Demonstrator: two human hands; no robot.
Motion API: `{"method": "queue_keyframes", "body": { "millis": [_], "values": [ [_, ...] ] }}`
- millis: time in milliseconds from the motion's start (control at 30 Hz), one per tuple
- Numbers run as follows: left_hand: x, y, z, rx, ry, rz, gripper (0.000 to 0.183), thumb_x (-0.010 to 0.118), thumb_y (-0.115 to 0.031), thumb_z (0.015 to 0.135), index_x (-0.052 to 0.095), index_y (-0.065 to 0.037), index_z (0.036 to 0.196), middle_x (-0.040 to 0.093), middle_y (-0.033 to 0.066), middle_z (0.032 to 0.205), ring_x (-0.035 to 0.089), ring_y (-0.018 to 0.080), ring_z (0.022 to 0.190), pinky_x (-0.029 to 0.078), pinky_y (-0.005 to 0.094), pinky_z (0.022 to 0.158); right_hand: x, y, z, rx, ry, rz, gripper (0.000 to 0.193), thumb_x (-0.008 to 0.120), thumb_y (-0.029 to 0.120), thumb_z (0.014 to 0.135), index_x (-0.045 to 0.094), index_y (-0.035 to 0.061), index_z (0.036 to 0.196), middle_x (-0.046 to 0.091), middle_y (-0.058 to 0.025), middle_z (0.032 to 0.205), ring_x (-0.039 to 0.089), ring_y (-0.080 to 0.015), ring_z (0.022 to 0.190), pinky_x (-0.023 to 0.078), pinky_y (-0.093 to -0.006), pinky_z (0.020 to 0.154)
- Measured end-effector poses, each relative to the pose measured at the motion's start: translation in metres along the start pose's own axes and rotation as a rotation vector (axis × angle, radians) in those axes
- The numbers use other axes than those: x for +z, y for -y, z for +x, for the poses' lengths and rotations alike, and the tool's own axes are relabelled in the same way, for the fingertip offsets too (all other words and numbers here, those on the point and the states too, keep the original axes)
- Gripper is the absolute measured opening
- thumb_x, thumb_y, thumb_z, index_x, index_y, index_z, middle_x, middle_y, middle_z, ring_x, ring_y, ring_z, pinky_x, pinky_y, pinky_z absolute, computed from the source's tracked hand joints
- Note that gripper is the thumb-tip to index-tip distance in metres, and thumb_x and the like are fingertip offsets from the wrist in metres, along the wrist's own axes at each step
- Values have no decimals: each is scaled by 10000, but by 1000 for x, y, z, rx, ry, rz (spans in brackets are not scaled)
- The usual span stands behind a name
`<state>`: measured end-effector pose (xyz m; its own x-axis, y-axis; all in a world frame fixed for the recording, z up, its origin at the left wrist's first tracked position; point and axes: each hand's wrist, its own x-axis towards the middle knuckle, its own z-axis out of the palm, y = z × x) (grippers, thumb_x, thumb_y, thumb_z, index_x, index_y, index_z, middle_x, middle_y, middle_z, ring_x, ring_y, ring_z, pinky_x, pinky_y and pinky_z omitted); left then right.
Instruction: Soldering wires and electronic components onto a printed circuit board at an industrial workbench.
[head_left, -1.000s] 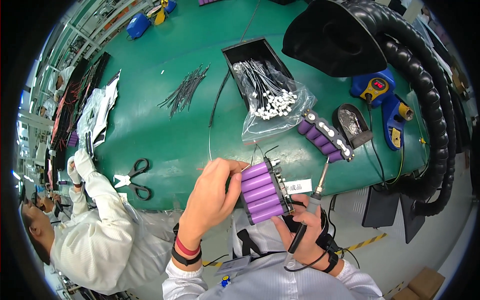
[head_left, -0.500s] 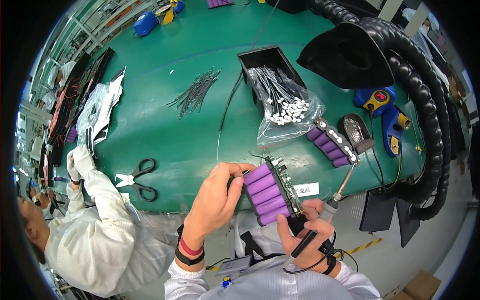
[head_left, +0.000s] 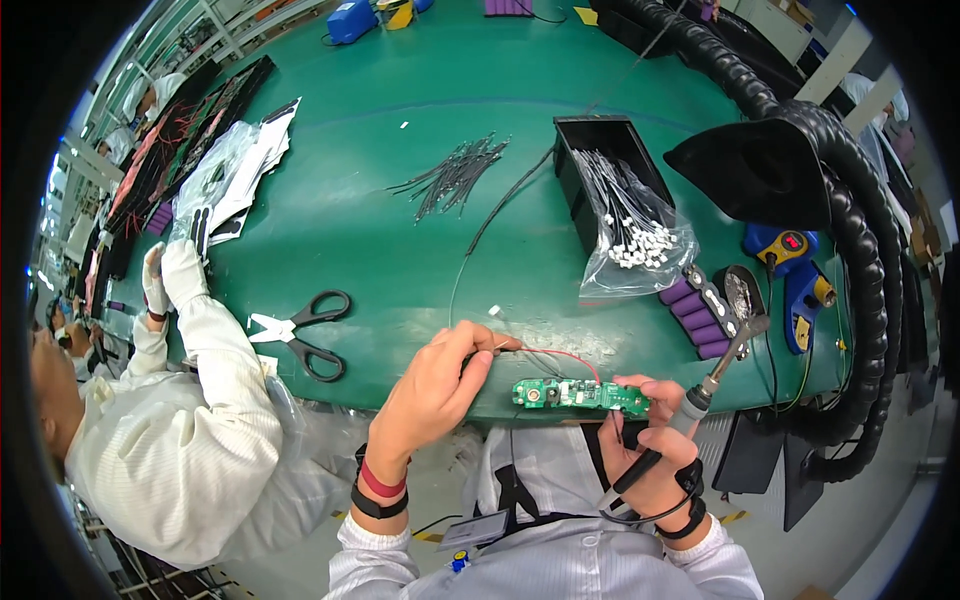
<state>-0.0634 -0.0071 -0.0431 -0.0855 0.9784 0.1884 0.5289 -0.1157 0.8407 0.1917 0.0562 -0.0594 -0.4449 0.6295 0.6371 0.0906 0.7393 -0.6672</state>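
My right hand (head_left: 648, 455) is closed around a soldering iron (head_left: 690, 408), its metal tip pointing up and right. The thumb and fingers of that hand also steady the right end of a battery pack, whose green circuit board (head_left: 580, 394) faces up. Its purple cells are now hidden. To the left of the board, my left hand (head_left: 440, 385) is closed in a pinch on a thin solder wire (head_left: 454, 295) coming down from a black sleeve. A red wire (head_left: 565, 353) runs from near these fingertips to the board.
A black bin (head_left: 585, 185) holds bagged white-ended cables (head_left: 640, 240). A purple-cell pack (head_left: 698, 315), a tip-cleaning tray (head_left: 742, 292) and blue soldering station (head_left: 780, 245) stand right, under a black fume hose (head_left: 850, 270). Scissors (head_left: 310, 335) and dark wires (head_left: 455, 175) lie left. A co-worker (head_left: 190, 430) works at left.
The battery pack has turned from purple cells showing to its circuit board facing up. The soldering iron has moved right, near the tip-cleaning tray. The whole view has shifted.
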Motion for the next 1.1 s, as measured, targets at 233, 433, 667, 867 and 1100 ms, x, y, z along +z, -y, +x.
{"method": "queue_keyframes", "body": {
  "millis": [233,433,667,867,1100],
  "values": [
    [1,-6,5,51,-170,46,50,555,16,946,588,15,984,723,131,951,649,256,827,509,342,800,-3,-13,4,-52,-31,103,456,703,-156,778,374,120,933,490,-228,1174,680,-442,985,599,-469,718],
    [3,-27,-2,249,-431,137,165,718,65,758,717,-50,877,651,31,751,575,221,751,436,335,714,-9,-10,4,-9,83,19,624,690,-164,788,258,186,1070,440,-206,1278,688,-398,1019,604,-422,771],
    [-1,-53,-9,420,-399,372,353,772,-5,613,773,-131,942,646,-73,766,454,158,695,311,309,674,-25,-3,3,-54,36,-37,660,880,58,713,338,208,1060,498,-169,1211,587,-381,1087,519,-578,931],
    [5,-70,-18,457,-278,466,358,733,-48,595,750,-133,942,652,-77,809,470,150,702,315,306,680,-76,19,-18,-113,20,-256,482,738,-14,793,570,245,1164,592,-63,909,503,-276,838,415,-455,753],
    [16,-74,-20,412,-258,464,327,810,-16,565,738,-119,867,602,-49,757,517,165,728,334,319,689,-71,47,-3,-173,-90,21,321,738,144,851,678,237,1152,601,-27,836,503,-221,740,404,-346,631]
  ]
}}
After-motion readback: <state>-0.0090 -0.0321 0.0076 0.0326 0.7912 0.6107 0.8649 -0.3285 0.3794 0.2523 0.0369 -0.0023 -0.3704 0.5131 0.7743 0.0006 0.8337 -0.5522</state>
